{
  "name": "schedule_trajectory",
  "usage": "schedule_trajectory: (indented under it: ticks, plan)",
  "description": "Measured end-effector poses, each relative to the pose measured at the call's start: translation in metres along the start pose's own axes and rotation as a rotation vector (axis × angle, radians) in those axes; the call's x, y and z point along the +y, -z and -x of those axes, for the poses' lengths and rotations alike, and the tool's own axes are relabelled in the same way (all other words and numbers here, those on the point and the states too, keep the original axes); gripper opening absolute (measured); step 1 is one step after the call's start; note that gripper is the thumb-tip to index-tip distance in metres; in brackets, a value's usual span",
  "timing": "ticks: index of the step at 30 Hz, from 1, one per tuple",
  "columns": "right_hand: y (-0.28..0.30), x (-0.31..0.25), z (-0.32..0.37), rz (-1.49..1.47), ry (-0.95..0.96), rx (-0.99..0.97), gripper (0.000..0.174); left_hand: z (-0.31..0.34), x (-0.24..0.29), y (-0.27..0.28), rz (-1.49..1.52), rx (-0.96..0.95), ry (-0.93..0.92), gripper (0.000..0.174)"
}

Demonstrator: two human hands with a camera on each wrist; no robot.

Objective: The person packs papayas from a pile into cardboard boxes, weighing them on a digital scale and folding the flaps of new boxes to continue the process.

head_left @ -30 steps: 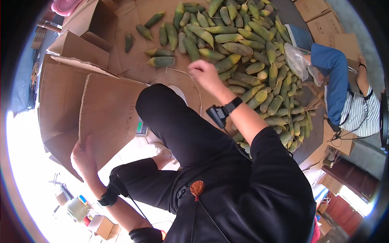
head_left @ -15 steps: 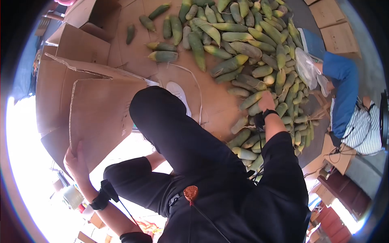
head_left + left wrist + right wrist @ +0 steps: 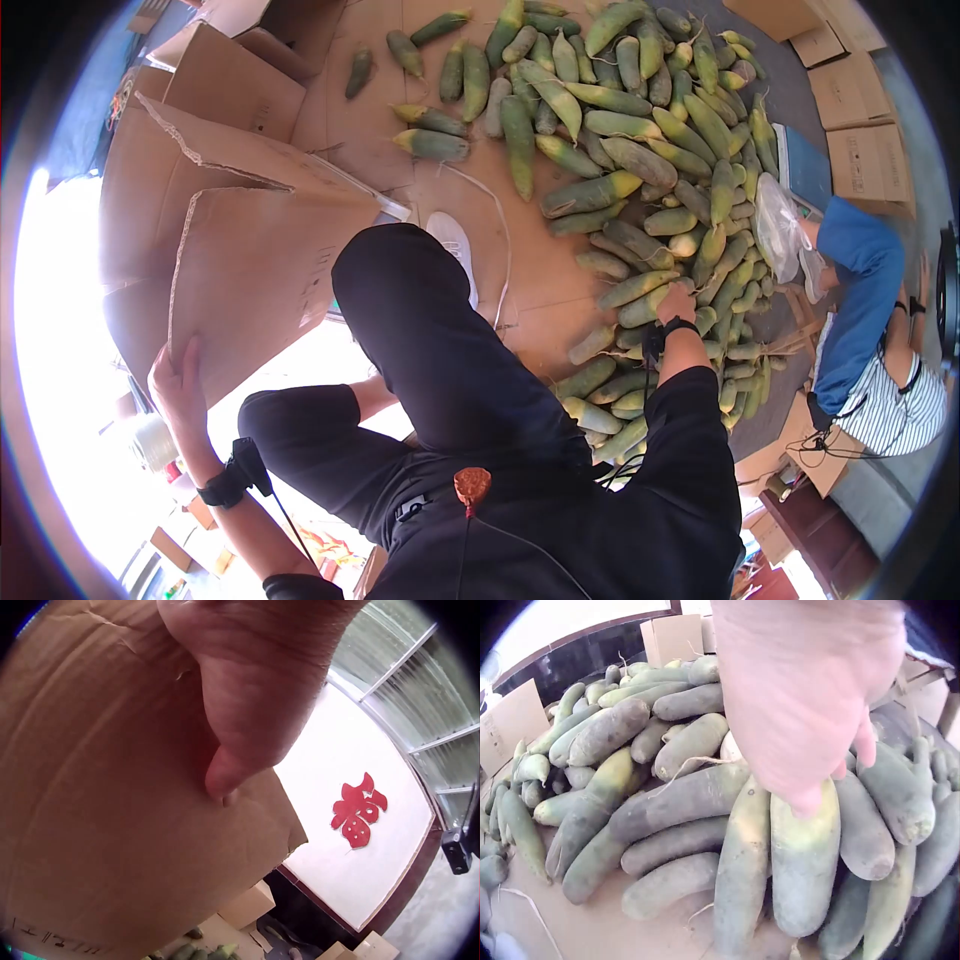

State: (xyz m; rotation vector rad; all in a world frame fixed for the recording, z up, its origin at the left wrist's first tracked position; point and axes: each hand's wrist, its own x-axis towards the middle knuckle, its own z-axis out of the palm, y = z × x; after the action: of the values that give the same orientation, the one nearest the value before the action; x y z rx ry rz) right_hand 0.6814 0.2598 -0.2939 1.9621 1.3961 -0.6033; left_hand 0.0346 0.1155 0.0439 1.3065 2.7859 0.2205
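In the head view the left hand (image 3: 180, 385) pinches the edge of a cardboard box flap (image 3: 245, 270); the left wrist view shows its thumb (image 3: 229, 776) pressed on the cardboard (image 3: 112, 817). Over the heap of green radishes, the right hand (image 3: 676, 304) is down on one radish (image 3: 643, 306). In the right wrist view that hand (image 3: 810, 705) has its thumb and fingers around the top of a thick radish (image 3: 804, 862), pale yellow at the top and green below. Other radishes (image 3: 739, 855) lie against it.
Radishes (image 3: 430, 145) lie loose on flattened cardboard (image 3: 400, 190). A white cord (image 3: 505, 225) curves near a white shoe (image 3: 450, 245). Another person in blue trousers (image 3: 865, 255) sits at the right, by a plastic bag (image 3: 778, 225). Stacked boxes (image 3: 868, 165) stand behind.
The right hand has moved from above the bare cardboard, rightward and down onto the radish heap, and now grips a radish. The left hand still holds the flap.
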Motion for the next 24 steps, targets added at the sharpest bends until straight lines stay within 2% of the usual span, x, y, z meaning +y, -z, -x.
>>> schedule_trajectory:
  ticks: [2, 4, 5, 6, 9, 17, 21, 22, 24]
  plan:
    - [-0.002, -0.002, 0.004, 0.013, 0.006, 0.089, 0.039, 0.001, -0.001, -0.001, 0.023, 0.031, -0.023, 0.025]
    - [0.004, -0.004, -0.002, 0.025, 0.006, 0.060, 0.039, 0.003, 0.001, -0.002, 0.078, 0.046, -0.086, 0.023]
    - [0.006, -0.005, -0.003, 0.033, -0.008, 0.024, 0.039, 0.004, 0.002, 0.000, 0.076, 0.052, -0.075, 0.023]
    - [-0.007, 0.001, -0.016, 0.028, -0.001, 0.087, 0.032, 0.004, 0.003, 0.001, 0.059, 0.028, -0.065, 0.022]
    - [0.004, -0.004, -0.007, 0.032, -0.030, 0.028, 0.034, 0.005, 0.005, 0.001, 0.060, 0.028, -0.075, 0.021]
    - [-0.010, 0.007, -0.001, -0.115, 0.054, 0.151, 0.022, 0.005, 0.010, 0.003, 0.090, 0.047, -0.059, 0.022]
    - [-0.026, 0.009, 0.000, -0.336, 0.143, 0.301, 0.022, 0.005, 0.017, 0.005, 0.131, 0.024, -0.039, 0.022]
    - [-0.030, 0.003, 0.003, -0.554, 0.101, 0.287, 0.022, 0.005, 0.016, 0.004, 0.150, 0.033, -0.066, 0.023]
    - [-0.039, -0.007, 0.000, -0.568, 0.163, 0.281, 0.021, 0.005, 0.016, 0.003, 0.174, 0.051, -0.076, 0.021]
